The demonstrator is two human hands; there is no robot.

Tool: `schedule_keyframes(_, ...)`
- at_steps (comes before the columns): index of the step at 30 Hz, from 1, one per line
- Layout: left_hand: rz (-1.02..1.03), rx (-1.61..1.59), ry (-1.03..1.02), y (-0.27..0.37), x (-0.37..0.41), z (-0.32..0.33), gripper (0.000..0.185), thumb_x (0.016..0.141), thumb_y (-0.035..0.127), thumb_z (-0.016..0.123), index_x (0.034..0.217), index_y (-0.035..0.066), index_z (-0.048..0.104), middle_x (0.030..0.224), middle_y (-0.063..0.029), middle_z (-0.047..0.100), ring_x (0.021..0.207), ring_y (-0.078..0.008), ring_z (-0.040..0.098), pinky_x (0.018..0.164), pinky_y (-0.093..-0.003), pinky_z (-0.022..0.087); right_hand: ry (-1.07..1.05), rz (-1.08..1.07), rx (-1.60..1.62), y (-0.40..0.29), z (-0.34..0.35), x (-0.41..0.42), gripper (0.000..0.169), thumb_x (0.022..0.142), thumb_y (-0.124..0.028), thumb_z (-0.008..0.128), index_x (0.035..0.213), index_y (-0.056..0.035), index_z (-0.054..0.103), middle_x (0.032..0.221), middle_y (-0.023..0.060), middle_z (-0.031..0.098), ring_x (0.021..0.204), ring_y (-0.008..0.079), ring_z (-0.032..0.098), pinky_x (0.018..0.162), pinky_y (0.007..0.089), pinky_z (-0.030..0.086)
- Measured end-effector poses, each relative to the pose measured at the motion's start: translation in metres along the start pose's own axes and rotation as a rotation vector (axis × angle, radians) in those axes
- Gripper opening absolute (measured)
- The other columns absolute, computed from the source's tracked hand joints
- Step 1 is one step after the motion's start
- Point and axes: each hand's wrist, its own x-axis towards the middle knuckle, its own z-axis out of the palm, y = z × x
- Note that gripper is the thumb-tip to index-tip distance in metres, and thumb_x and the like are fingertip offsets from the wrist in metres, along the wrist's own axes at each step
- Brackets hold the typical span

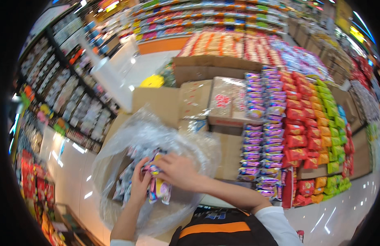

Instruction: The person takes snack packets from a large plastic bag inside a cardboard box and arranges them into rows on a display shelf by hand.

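My left hand (139, 182) and my right hand (177, 172) meet inside a large clear plastic bag that lines a cardboard carton. Between them they grip small purple-and-yellow snack packets (153, 169); fingers and blur hide how many. Just below my right hand, more purple-and-yellow packets (160, 191) are visible. Silvery packets (123, 183) fill the left part of the bag. The loose plastic liner (107, 163) spreads wide around both wrists.
To the right, stacked purple packets (273, 123) stand in columns beside red packets (296, 115), orange packets (325, 132) and green packets (334, 123). Sealed cartons (223, 98) sit beyond the bag. A white pillar (111, 83) and a dark display rack (64, 83) rise at left.
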Motion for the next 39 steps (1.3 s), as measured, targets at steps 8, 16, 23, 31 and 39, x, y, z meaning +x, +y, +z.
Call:
schedule_keyframes(8,-0.105,-0.068,-0.031,0.012,-0.025,0.029,0.094,0.075,-0.005,0.065,0.149,0.018,0.012,0.126,-0.0186,0.051,0.111,-0.0225,0.053,0.097,-0.0354,0.044,0.320,0.623,0.620,0.027,-0.020,-0.010,0.032,0.094,-0.033,0.051,0.112,-0.0071,0.058,0.085,0.0058,0.061,0.078,0.0165,0.057,0.072,0.0306,0.045)
schedule_keyframes(16,-0.148,-0.424,-0.080,0.025,0.003,-0.006,0.044,0.083,-0.003,0.059,0.126,0.002,0.051,0.119,-0.0122,0.059,0.107,-0.0196,0.058,0.092,-0.0323,0.048,0.591,0.734,1.318,0.043,-0.054,-0.038,0.020,0.097,-0.026,0.052,0.104,-0.0095,0.061,0.087,-0.0050,0.058,0.079,0.0036,0.052,0.068,0.0226,0.044)
schedule_keyframes(23,-0.430,-0.285,-0.349,0.044,0.018,0.066,0.014,0.091,0.011,0.049,0.094,0.001,0.059,0.075,-0.0043,0.056,0.067,-0.0138,0.057,0.061,-0.0260,0.048,0.746,0.425,1.150,0.036,-0.053,-0.054,0.017,0.095,-0.017,0.055,0.109,-0.0076,0.061,0.103,-0.0002,0.060,0.099,0.0101,0.054,0.087,0.0266,0.043)
schedule_keyframes(31,-0.395,-0.183,-0.511,0.040,0.026,0.124,0.023,0.095,0.024,0.057,0.106,0.004,0.058,0.090,-0.0035,0.065,0.074,-0.0076,0.061,0.066,-0.0227,0.049,0.524,0.156,0.982,0.055,-0.080,-0.086,0.026,0.097,-0.019,0.051,0.120,-0.0088,0.053,0.124,0.0060,0.052,0.123,0.0169,0.044,0.097,0.0333,0.041)
schedule_keyframes(39,0.078,0.154,-0.293,0.034,0.028,0.142,0.035,0.084,0.013,0.070,0.112,-0.001,0.054,0.086,-0.0053,0.067,0.075,-0.0071,0.061,0.063,-0.0212,0.045,0.388,0.534,1.026,0.043,-0.084,-0.106,0.049,0.089,-0.012,0.061,0.133,-0.0043,0.039,0.117,0.0073,0.054,0.104,0.0127,0.054,0.087,0.0281,0.047)
